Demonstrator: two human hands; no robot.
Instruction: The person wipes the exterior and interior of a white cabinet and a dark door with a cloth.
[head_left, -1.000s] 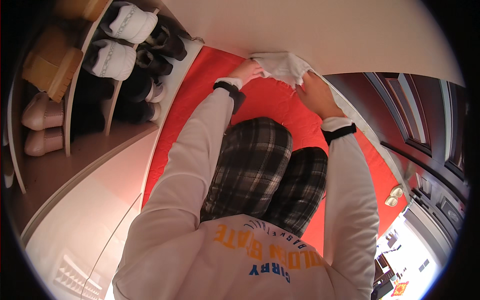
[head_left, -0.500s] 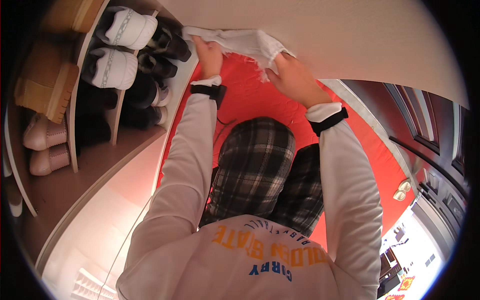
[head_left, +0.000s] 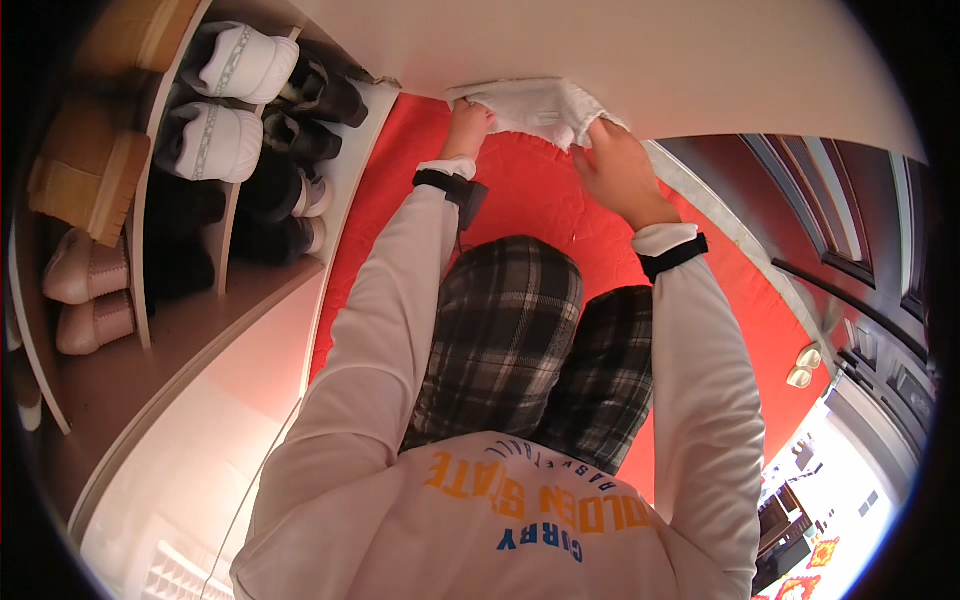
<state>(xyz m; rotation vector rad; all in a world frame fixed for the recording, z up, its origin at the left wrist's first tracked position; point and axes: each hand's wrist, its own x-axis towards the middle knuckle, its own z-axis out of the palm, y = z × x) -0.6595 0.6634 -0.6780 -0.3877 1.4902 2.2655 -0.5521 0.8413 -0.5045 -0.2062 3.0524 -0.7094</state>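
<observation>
A white cloth with a frayed edge is stretched between my two hands along the foot of the pale wall. My left hand is closed on its left end, with the fingertips partly hidden. On the right, my right hand grips the cloth's other end between thumb and fingers. Beneath both hands spreads a red mat, which reaches the wall. My knees, in dark plaid trousers, are bent between my forearms.
To the left stands an open shoe rack holding white sneakers, dark shoes, tan boots and pink shoes. A dark panelled door borders the mat at right. Two small pale objects lie near the mat's right edge.
Both hands have shifted right along the wall with the cloth, away from the corner by the shoe rack. The cloth now spans less width, and the view has shifted slightly.
</observation>
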